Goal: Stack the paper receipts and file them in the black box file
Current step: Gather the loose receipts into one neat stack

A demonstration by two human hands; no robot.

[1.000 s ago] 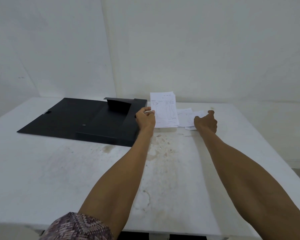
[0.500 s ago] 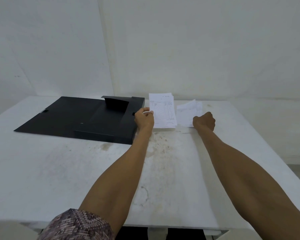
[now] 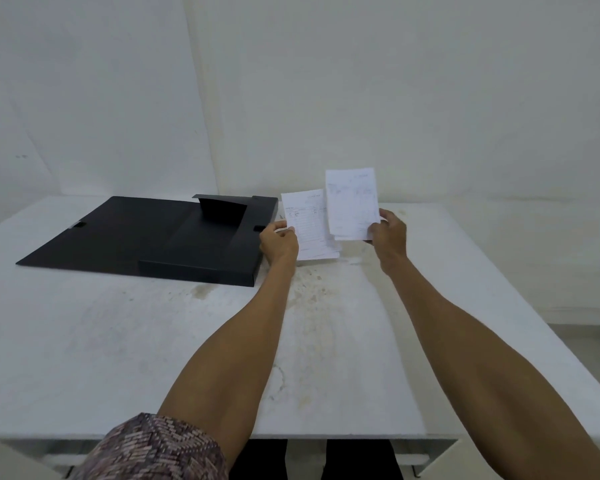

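- left hand [image 3: 279, 242] closed in a pinch on the left edge of a stack of receipts [image 3: 309, 226], thumb on top, stack held upright-ish, lower edge near the table [image 3: 118, 341]
- right hand [image 3: 388, 233] fingers closed on the lower right corner of a single receipt [image 3: 352, 202], lifted clear of the table, raised higher than the stack
- single receipt overlaps the stack's right edge from the camera's side; touching or not, cannot tell
- printing on both: faint table lines and rows of text, too small and blurred to read; no brand or logo legible
- black box file [image 3: 174, 237] lies open and flat on the table, left of the left hand, lid spread to the left, one inner flap [image 3: 222, 211] standing up at the far side
- box file tray looks empty of paper; its right wall is just beside the left hand
- no label or writing visible on the file
- table white, stained brownish below the receipts
- patterned sleeve [image 3: 153, 448] at bottom left
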